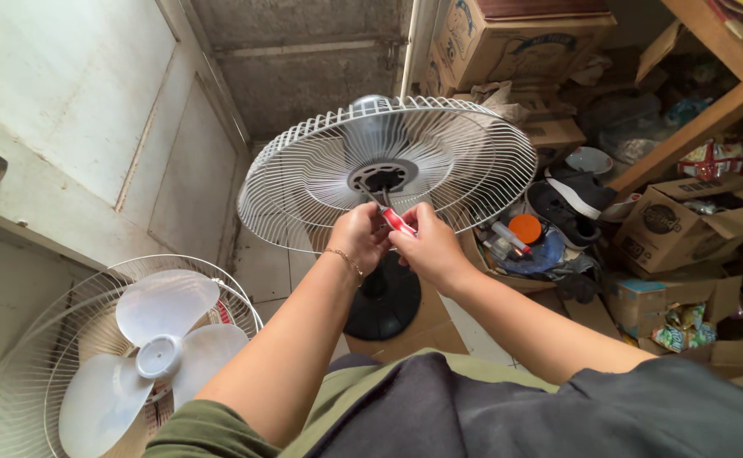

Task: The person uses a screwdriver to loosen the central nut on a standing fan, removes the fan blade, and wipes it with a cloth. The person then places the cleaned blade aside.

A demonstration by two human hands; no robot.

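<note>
- Gripping a pair of red-handled pliers point(398, 220), both hands meet just in front of the hub of a white wire fan guard point(304, 174).
- Left hand point(356, 235), a thin bracelet at its wrist, has its grip closed about the near end of the pliers' handles.
- Right hand point(428, 246) is closed over the handles from the other side; its fingers touch those of the left hand.
- Pliers' metal nose points up and away into the dark motor hub point(382, 176) at the middle of the guard; whether it bites on anything there cannot be told.
- Guard sits tilted on a fan stand whose round black base point(385, 301) rests on the tiled floor below the hands.
- At lower left lies a second fan guard point(24, 356) holding a pale three-blade fan blade point(155, 352), well apart from both hands.
- To the right, cardboard boxes point(685, 222), dark shoes point(571, 197) and an orange lid point(525, 227) crowd the floor beside a wooden shelf point(719, 93).
</note>
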